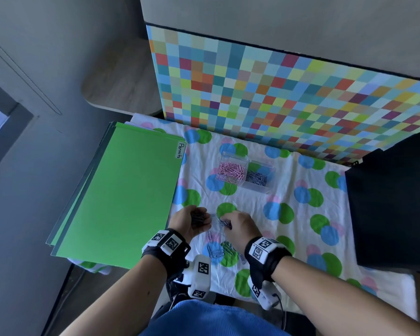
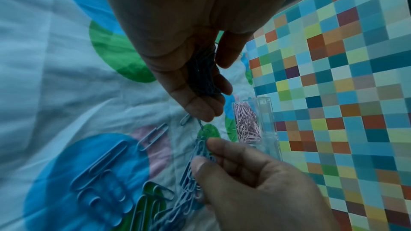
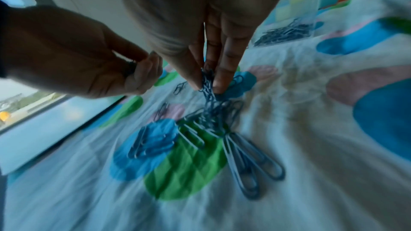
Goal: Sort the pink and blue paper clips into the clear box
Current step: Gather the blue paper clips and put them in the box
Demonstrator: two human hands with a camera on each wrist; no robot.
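Note:
A clear two-compartment box stands on the dotted cloth, with pink clips in its left half and blue clips in its right half. My left hand is cupped palm-up around a heap of blue clips. Just right of it, my right hand pinches a tangled bunch of blue clips that hangs down to the cloth. More loose blue clips lie on the cloth near my wrists, seen large in the right wrist view.
A stack of green folders labelled "Permits" lies left of the cloth. A checkered colourful board stands behind the box. A dark block sits at the right edge.

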